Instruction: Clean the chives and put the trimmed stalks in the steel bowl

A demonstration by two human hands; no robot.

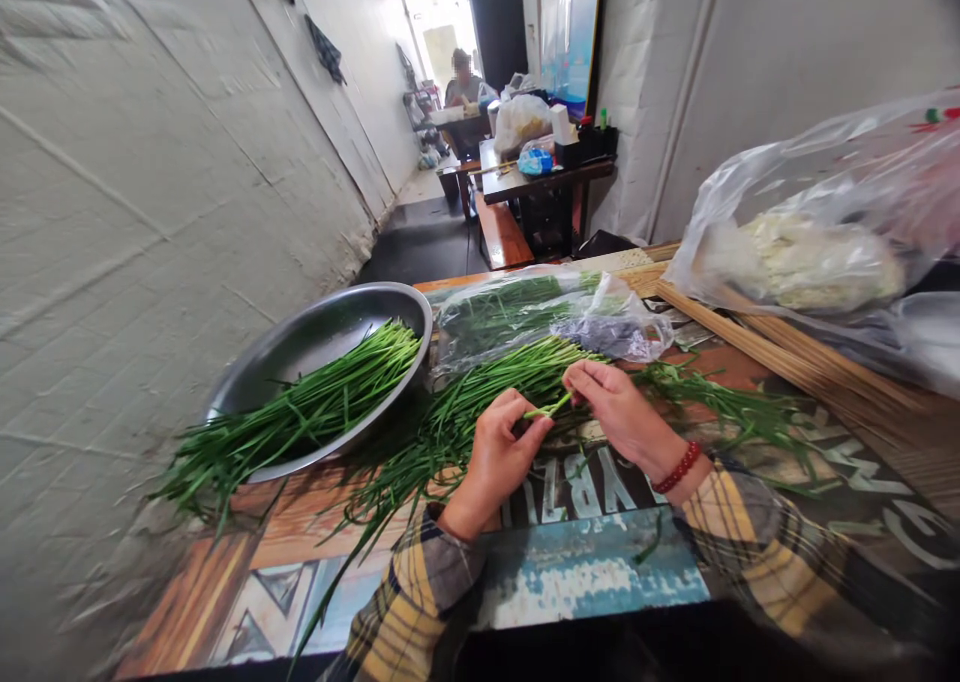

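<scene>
My left hand (501, 452) is closed around a few garlic chives (556, 405), their long green leaves trailing down past my left sleeve. The fingertips of my right hand (626, 420) pinch the pale stem end of these chives. Just beyond both hands lies a loose pile of chives (480, 392) on the table, partly hidden by my left hand. A large metal bowl (300, 340) tilts at the left, with a bundle of chives (337, 392) inside and leaf tips hanging over its rim. Loose scraps of chive (739, 407) are spread to the right of my right hand.
A clear plastic bag (502, 312) of chives lies behind the pile. Bundled wooden skewers (739, 337) and a bag of pale food (817, 257) occupy the right side. A white wall (135, 222) stands left. Farther off, a person (463, 84) sits beyond another cluttered table (517, 182).
</scene>
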